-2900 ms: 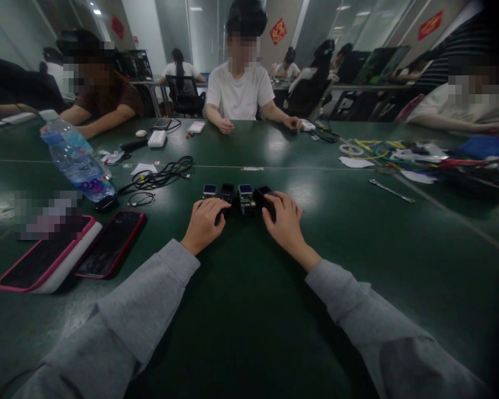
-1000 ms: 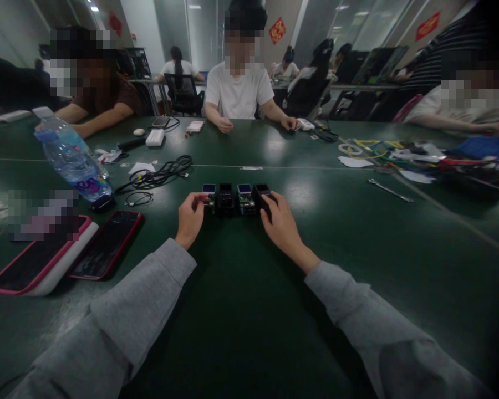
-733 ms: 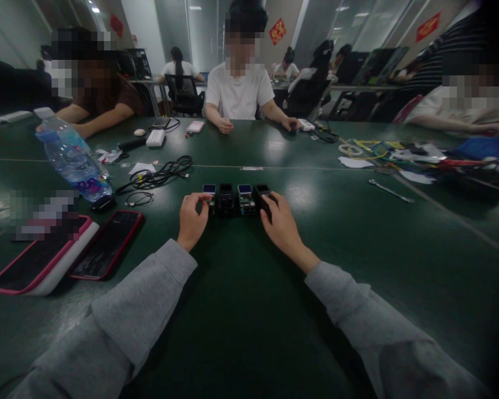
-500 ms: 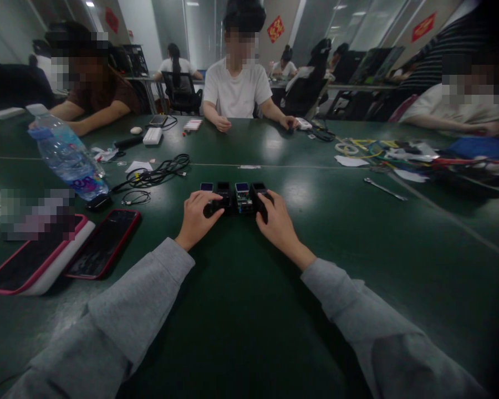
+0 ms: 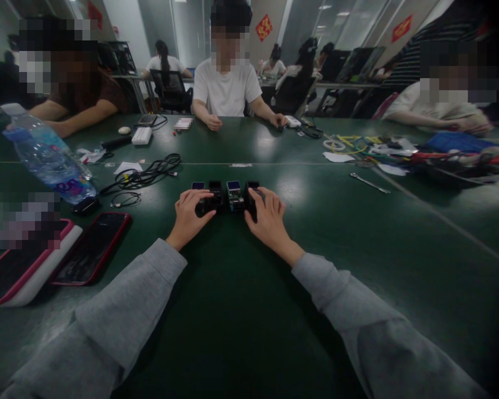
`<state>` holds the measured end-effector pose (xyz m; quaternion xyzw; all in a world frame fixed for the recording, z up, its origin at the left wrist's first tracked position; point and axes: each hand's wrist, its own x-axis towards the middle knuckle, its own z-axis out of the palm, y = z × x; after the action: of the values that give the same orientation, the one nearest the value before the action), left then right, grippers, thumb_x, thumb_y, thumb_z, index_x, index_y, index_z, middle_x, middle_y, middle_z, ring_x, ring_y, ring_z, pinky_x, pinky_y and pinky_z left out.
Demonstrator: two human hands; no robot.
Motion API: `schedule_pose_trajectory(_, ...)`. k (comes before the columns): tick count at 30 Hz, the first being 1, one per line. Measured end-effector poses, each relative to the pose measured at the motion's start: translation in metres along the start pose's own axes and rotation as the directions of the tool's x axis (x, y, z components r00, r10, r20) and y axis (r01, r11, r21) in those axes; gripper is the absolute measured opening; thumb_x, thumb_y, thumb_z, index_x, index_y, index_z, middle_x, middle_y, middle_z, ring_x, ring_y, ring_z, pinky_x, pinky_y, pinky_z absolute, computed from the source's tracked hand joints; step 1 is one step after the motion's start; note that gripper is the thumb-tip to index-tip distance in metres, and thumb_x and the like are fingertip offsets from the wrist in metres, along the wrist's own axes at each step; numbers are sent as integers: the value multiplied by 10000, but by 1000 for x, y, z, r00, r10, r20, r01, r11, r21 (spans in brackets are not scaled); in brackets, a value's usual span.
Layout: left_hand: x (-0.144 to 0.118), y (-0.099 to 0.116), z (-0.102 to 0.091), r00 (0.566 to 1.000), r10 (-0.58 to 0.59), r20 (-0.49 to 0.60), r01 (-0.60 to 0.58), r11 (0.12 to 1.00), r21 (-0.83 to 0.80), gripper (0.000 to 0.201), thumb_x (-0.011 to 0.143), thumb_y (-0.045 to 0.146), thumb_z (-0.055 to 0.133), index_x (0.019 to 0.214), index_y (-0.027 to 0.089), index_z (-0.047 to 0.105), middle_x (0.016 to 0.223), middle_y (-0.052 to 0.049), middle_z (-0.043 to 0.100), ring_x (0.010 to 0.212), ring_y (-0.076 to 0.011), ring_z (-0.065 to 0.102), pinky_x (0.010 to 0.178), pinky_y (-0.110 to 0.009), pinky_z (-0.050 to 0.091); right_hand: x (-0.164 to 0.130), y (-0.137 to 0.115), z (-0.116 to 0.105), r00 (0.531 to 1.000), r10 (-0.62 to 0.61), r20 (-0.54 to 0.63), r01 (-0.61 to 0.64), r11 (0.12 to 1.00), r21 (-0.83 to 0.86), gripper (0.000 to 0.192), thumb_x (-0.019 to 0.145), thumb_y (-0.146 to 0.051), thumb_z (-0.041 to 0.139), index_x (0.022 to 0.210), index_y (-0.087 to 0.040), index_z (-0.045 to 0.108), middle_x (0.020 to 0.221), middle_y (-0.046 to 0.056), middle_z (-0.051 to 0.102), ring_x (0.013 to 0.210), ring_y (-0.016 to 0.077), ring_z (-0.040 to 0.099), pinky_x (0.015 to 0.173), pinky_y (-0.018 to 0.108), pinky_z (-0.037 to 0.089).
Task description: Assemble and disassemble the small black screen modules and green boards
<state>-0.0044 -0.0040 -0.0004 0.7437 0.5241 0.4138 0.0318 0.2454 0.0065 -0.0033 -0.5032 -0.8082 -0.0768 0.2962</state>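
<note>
Both hands bracket a crosswise row of small black electronic modules [image 5: 227, 195] on the dark green surface [image 5: 249, 310]: left hand [image 5: 189, 213] fingers curl around the left end, right hand [image 5: 264, 219] fingers drape over the right.

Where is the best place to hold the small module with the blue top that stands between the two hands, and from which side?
Probably by the near and far faces of the blue-topped module, fingers coming from above. Black modules seem to sit against both sides, so the sides are blocked. The left hand and right hand already flank the row.
</note>
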Motion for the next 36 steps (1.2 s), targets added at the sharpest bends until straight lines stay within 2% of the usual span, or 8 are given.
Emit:
schedule_pose_trajectory(5, -2, 4, 0, 1000, 5, 28, -6, 1000, 30, 398, 825, 225, 745, 1201, 274, 622, 1274, -59, 666, 1301, -305, 486, 1045, -523, 346, -1, -9, -4, 973, -204, 109, 200, 979, 43, 518, 958, -254, 437, 1471, -226, 365, 1526, 97, 399, 1435, 294, 316, 1176, 542, 184)
schedule_pose_trajectory(8, -3, 5, 0, 999, -14, 31, 13, 999, 41, 396, 831, 215, 734, 1207, 275, 627, 1276, -74, 658, 1308, -307, 489, 1025, -523, 347, -1, -10, -4, 962, -227, 154, 218, 973, 72, 503, 964, -269, 433, 1463, -234, 384, 1503, 87, 439, 1423, 283, 344, 1169, 532, 198)
schedule_pose_trajectory(15, -2, 7, 0, 999, 1, 34, -2, 999, 42, 354, 849, 205, 707, 1190, 274, 638, 1256, -70, 674, 1299, -306, 499, 1023, -518, 345, 0, -10, -6, 950, -254, 181, 244, 967, 78, 521, 970, -289, 459, 1479, -224, 366, 1500, 96, 437, 1405, 271, 361, 1140, 496, 231)
schedule_pose_trajectory(22, -1, 9, -2, 998, -7, 56, 5, 999, 49, 326, 861, 225, 704, 1177, 271, 642, 1265, -48, 678, 1300, -286, 499, 1040, -500, 347, 0, -8, -2, 961, -238, 142, 228, 970, 85, 461, 969, -280, 483, 1422, -220, 419, 1458, 102, 469, 1364, 265, 402, 1099, 465, 266)
schedule_pose_trajectory(29, -2, 5, 0, 997, 43, 62, -44, 999, 8, 344, 863, 202, 685, 1195, 270, 629, 1260, -42, 676, 1274, -276, 521, 1062, -516, 366, 0, -7, -1, 966, -228, 121, 221, 973, 66, 468, 981, -301, 459, 1437, -222, 392, 1486, 108, 431, 1391, 275, 357, 1103, 462, 266)
schedule_pose_trajectory(33, -1, 4, 0, 995, 77, 68, -75, 997, -26, 366, 853, 141, 645, 1200, 253, 618, 1254, -50, 674, 1254, -276, 534, 1056, -530, 401, 0, -4, 1, 987, -141, 76, 136, 989, 61, 492, 1003, -373, 429, 1459, -204, 351, 1500, 130, 402, 1400, 292, 334, 1095, 485, 279)
schedule_pose_trajectory(36, -1, 2, 1, 992, 109, 66, -104, 992, -68, 413, 832, 77, 615, 1211, 240, 608, 1256, -50, 667, 1245, -262, 539, 1059, -522, 420, 0, 0, 6, 998, -60, 34, 57, 995, 87, 444, 1032, -370, 360, 1444, -205, 366, 1474, 129, 430, 1382, 279, 359, 1085, 491, 294)
